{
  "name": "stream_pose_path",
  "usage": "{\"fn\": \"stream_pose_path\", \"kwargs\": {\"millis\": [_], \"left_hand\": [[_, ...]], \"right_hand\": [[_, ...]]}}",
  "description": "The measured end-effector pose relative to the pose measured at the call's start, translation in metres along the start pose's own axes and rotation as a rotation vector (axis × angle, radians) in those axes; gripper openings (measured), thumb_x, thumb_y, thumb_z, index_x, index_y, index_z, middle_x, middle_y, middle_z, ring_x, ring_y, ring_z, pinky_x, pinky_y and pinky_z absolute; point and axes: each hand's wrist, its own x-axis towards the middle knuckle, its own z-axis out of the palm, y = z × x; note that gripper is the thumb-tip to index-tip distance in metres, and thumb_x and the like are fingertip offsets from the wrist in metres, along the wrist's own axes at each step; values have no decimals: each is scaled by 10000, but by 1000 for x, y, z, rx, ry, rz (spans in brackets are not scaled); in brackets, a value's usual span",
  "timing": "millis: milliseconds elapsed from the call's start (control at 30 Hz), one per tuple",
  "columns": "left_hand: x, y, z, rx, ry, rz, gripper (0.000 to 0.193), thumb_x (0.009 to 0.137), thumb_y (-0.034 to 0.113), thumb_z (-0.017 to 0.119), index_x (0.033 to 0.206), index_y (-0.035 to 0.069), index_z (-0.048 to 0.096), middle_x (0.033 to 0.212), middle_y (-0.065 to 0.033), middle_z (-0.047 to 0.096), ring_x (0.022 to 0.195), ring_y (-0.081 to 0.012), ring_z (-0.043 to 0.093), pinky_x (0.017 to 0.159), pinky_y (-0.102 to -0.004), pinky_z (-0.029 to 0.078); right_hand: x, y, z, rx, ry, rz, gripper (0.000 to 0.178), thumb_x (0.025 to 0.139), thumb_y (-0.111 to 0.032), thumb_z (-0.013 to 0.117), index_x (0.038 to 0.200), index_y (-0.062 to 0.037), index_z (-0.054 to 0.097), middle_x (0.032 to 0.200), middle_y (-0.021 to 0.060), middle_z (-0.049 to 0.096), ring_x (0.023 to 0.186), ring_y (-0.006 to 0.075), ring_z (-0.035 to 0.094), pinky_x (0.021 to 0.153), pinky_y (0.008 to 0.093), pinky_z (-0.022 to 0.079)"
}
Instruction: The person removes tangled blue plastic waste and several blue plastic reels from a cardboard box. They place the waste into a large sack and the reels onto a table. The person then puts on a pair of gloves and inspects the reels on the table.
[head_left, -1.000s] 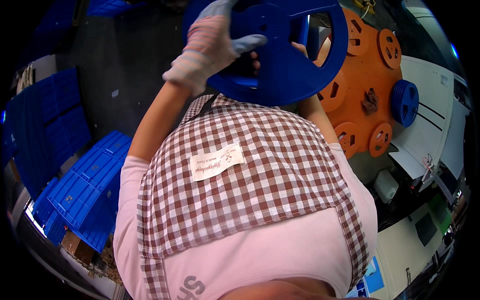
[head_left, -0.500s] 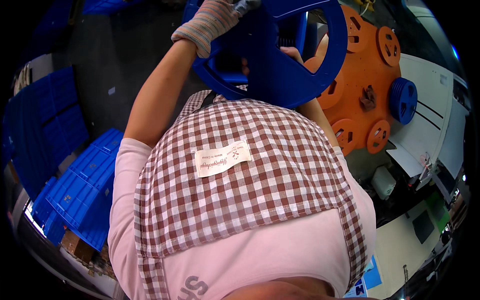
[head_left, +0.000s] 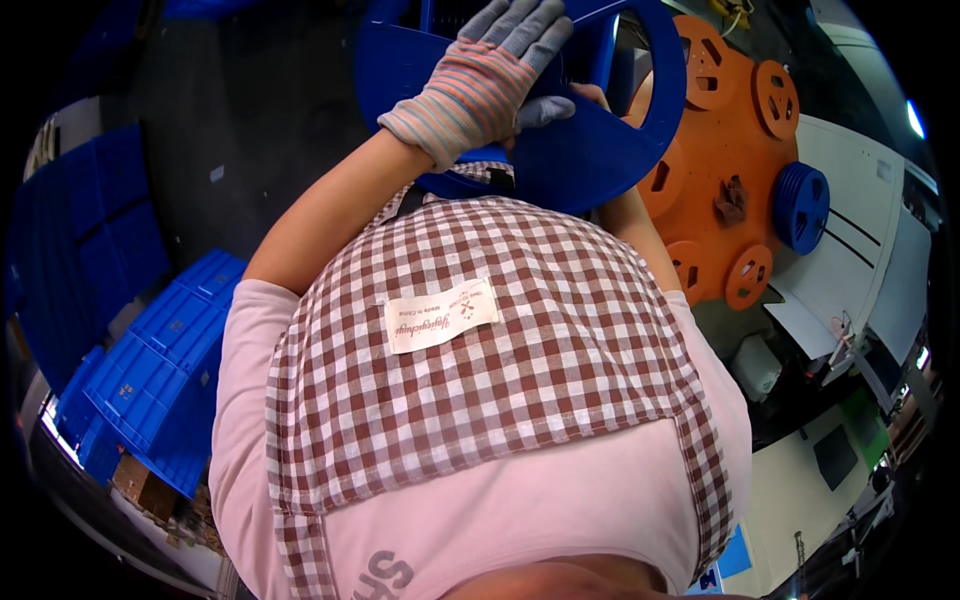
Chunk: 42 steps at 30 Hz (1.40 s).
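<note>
A large round blue plastic disc [head_left: 590, 175] with wide cutouts, like a reel flange, is held up in front of my apron at the top of the head view. My left hand [head_left: 485, 85], in a grey glove with a striped cuff, lies across its middle, fingers stretched out. From underneath, my right hand [head_left: 590, 95] grips the solid part between two cutouts. Only a bit of it shows through the openings; the disc covers the rest. Behind the disc, part of a blue crate or box shape [head_left: 600, 50] can be seen.
To the right stands an orange rotary table [head_left: 725, 160] with several round slotted orange plates around its edge and a crumpled brown cloth [head_left: 732, 200] on it. A stack of small blue discs [head_left: 801, 208] sits at its far side. Blue crates [head_left: 165, 365] are piled at left.
My left hand has moved down and right from the disc's upper edge onto its middle, spreading flat. The disc has shifted slightly left; my right hand keeps its hold.
</note>
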Motion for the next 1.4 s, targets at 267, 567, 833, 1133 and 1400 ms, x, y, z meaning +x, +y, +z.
{"fn": "stream_pose_path", "kwargs": {"millis": [267, 567, 833, 1133, 1400], "left_hand": [[-82, 29, 32, -1235, -489, -288, 194, 825, 153, 599, 1003, 84, 637, 1035, -106, 633, 1020, -196, 593, 963, -302, 436], [-28, 22, -8, -60, -220, 162, 548, 882, 425, 521, 1315, 97, 458, 1374, -112, 437, 1305, -243, 374, 1112, -393, 242], [-22, 24, -1, -29, -212, 150, 643, 865, 522, 472, 1363, 121, 400, 1444, -82, 341, 1360, -228, 271, 1134, -390, 181], [-58, 4, -22, -22, -290, 180, 679, 814, 518, 539, 1356, 131, 405, 1423, -62, 379, 1337, -217, 319, 1125, -390, 216], [-55, 9, -20, -22, -279, 144, 706, 827, 566, 480, 1361, 113, 391, 1429, -85, 365, 1347, -249, 296, 1131, -414, 186]], "right_hand": [[24, -50, 76, 339, 248, 319, 594, 890, -465, 383, 1250, -5, 492, 1242, 272, 498, 1039, 296, 596, 842, 392, 521], [-5, -29, 48, -277, 363, -85, 448, 961, -385, 373, 1292, -86, 416, 1194, 171, 545, 1089, 223, 577, 851, 345, 545], [-3, -32, 39, 109, 302, -24, 436, 951, -297, 455, 1310, -77, 340, 1219, 143, 511, 1148, 216, 529, 916, 345, 514], [-9, -23, 28, -251, 55, -200, 507, 935, -319, 490, 1340, -70, 314, 1245, 146, 495, 1148, 218, 526, 903, 329, 510], [-3, -22, 28, -222, 120, -125, 463, 937, -285, 493, 1327, -94, 333, 1238, 133, 502, 1125, 214, 541, 888, 328, 523]]}}
